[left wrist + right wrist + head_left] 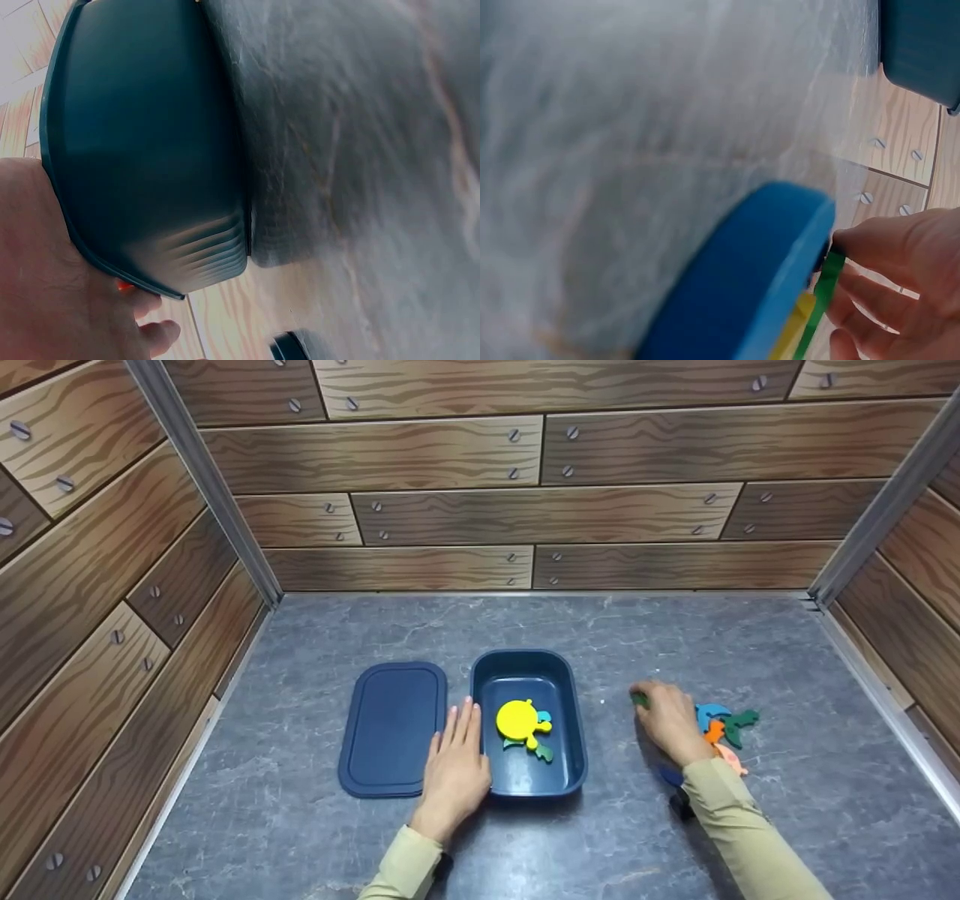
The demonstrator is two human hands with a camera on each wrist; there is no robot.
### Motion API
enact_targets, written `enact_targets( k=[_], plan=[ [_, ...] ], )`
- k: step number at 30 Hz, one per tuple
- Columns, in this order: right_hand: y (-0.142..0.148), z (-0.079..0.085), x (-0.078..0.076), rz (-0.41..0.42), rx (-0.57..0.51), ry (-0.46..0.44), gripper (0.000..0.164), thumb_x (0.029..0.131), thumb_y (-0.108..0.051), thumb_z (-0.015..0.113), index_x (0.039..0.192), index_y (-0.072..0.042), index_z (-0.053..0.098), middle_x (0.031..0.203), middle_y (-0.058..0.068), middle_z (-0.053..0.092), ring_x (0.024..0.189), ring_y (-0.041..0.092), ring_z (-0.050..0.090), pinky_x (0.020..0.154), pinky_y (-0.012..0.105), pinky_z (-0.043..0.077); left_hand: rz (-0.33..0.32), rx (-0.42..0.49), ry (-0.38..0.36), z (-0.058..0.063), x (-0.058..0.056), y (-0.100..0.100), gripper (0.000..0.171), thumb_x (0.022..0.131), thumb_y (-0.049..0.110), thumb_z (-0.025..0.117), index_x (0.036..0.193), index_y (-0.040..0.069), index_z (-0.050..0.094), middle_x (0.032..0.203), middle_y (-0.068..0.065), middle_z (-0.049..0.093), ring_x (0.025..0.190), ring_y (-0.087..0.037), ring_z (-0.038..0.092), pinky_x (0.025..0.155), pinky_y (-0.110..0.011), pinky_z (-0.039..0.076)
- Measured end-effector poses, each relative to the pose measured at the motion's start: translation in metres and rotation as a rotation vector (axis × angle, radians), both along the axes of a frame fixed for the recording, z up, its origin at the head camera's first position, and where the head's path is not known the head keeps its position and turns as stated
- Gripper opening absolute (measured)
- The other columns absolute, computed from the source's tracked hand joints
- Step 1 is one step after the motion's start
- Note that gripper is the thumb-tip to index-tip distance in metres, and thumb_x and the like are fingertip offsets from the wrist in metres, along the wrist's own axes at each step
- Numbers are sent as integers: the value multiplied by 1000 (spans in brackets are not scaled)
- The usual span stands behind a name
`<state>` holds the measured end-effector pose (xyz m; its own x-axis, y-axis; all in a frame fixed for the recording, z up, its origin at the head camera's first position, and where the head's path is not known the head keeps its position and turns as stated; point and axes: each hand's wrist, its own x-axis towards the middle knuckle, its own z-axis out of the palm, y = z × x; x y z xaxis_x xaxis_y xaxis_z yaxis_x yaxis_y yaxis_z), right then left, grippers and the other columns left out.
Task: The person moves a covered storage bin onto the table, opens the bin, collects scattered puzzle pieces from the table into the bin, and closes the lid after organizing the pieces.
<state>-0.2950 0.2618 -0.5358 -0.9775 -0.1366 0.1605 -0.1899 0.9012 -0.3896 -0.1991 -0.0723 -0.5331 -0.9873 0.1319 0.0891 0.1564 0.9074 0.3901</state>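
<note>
A dark blue rectangular box (529,776) stands in the middle of the table, its top uncovered. Inside lie a yellow animal-shaped piece (517,721) and green and light blue pieces partly under it. My left hand (459,772) rests along the box's left rim, fingers straight; the left wrist view has the box's outer wall (150,135) beside that hand. To the right of the box, my right hand (670,724) pinches a green piece (640,700), of which the fingers hide most. In the right wrist view, the green piece (826,289) appears edge-on at the fingertips.
Left of the box lies its flat blue lid (394,731). Beside my right hand are a light blue piece (711,714), a dark green piece (741,726), an orange piece (714,732) and a pink piece (731,760). A dark blue piece (671,775) lies near the right wrist.
</note>
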Motion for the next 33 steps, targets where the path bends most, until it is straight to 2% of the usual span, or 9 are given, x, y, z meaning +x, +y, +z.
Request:
enact_targets(
  k=[8, 14, 21, 33],
  plan=[
    [-3, -1, 4, 13, -4, 57, 26, 88, -2, 69, 113, 5, 70, 109, 27, 66, 99, 48, 60, 87, 62, 43, -9, 14, 31, -2, 0, 0, 63, 98, 18, 46, 157, 10, 24, 164, -2, 14, 149, -24, 10, 115, -54, 21],
    [-7, -1, 7, 26, -22, 70, 27, 87, -3, 70, 113, 4, 70, 111, 26, 66, 103, 47, 59, 90, 62, 42, -6, 9, 26, -2, 0, 0, 63, 98, 19, 46, 157, 10, 24, 164, -2, 14, 149, -24, 10, 115, -53, 20],
    [-12, 4, 15, 32, -44, 68, 28, 89, -5, 69, 117, 0, 69, 112, 21, 67, 104, 42, 58, 87, 58, 39, -2, 4, 20, -1, -1, 0, 64, 98, 19, 47, 157, 10, 24, 164, -2, 13, 149, -24, 10, 115, -53, 20],
    [-27, 16, 27, 63, -82, 148, 29, 89, -8, 69, 118, -5, 70, 111, 13, 67, 102, 34, 57, 82, 51, 36, -4, 9, 22, -3, 0, 0, 65, 98, 19, 48, 157, 10, 24, 164, -2, 14, 149, -24, 10, 115, -54, 20]
  ],
)
